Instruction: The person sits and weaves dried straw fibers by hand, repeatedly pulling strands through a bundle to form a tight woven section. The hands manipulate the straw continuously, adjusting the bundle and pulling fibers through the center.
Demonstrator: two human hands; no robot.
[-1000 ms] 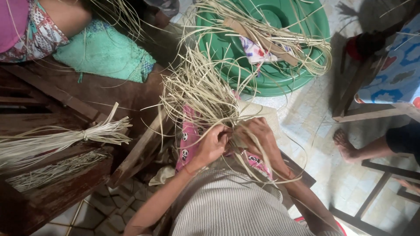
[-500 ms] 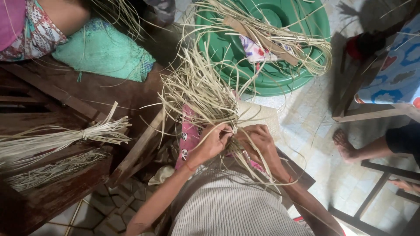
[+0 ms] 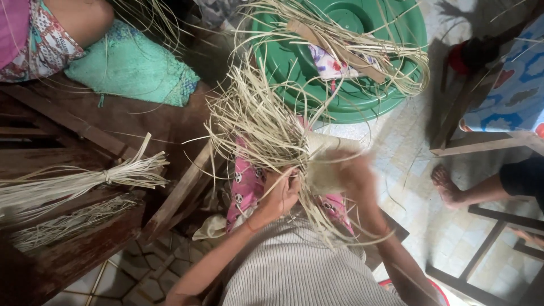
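Both hands, left (image 3: 281, 195) and blurred right (image 3: 354, 173), close their fingers on the woven straw piece (image 3: 326, 164) over the lap, near the green basin (image 3: 340, 105).

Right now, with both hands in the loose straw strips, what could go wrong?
The left hand grips the tangled straw strips, so single strands may knot or snap when pulled. The right hand is blurred with motion against the woven piece, so thin strip edges could cut fingers. Long strands trail into the green basin and might snag there.
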